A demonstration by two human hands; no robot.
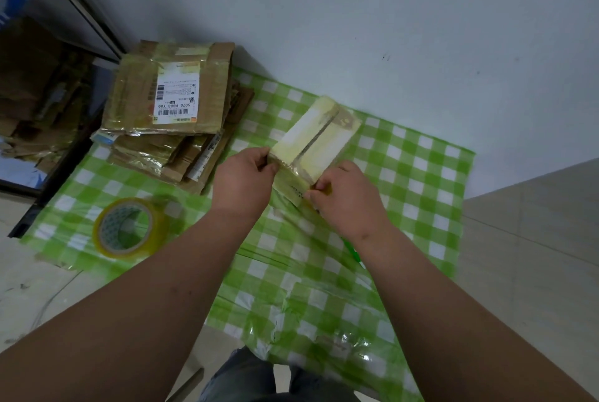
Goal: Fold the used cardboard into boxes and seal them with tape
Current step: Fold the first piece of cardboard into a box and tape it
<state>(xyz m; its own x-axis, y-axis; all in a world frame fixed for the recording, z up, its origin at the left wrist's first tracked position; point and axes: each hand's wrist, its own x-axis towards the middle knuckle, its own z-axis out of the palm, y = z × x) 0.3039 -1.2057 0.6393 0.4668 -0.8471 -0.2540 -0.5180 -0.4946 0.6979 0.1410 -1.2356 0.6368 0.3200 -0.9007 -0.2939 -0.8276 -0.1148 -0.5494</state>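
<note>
A green-checked plastic sheet (pixel 405 174) covers the floor. At frame centre, my left hand (pixel 246 174) and right hand (pixel 346 197) pinch a small taped cardboard box (pixel 311 142). Tape roll (pixel 129 228) lower left; flattened cardboard stack (pixel 171 110) upper left.

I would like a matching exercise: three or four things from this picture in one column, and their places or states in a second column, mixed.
Things:
1. small cardboard box wrapped in yellowish tape
2. yellowish clear tape roll
3. stack of flattened brown cardboard
4. green-and-white checked plastic sheet

Places or states:
A. spread over the floor
B. held by both hands
C. piled at far left
D. lying alone, near left

Pairs: 1-B, 2-D, 3-C, 4-A
</note>
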